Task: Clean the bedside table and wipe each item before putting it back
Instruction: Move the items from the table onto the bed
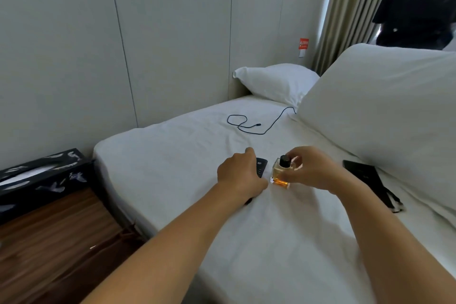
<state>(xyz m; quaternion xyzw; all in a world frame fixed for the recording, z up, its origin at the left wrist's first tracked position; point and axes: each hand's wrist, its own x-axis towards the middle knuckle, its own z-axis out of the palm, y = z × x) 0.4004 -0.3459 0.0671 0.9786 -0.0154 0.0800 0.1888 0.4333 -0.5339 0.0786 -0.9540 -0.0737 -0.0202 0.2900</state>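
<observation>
The perfume bottle (281,172) stands upright on the bed (172,155), probably parked there so the desk (49,242) can be wiped. The right hand (313,168) reaches in from the side, fingers (294,155) pinching its black cap. Just beside it, the left hand (240,173) lies knuckles-up over a dark remote (261,166), fingers curled around it. A tissue box (42,177) stands on the desk.

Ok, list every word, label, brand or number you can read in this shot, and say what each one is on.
Nothing here can be read.
Red sign on the wall: white print, too blurred to read.
Remote under the left hand: button markings too small to read.
Perfume bottle pinched by the right hand: no label shows.
Tissue box: a printed pattern, no lettering that shows.
</observation>
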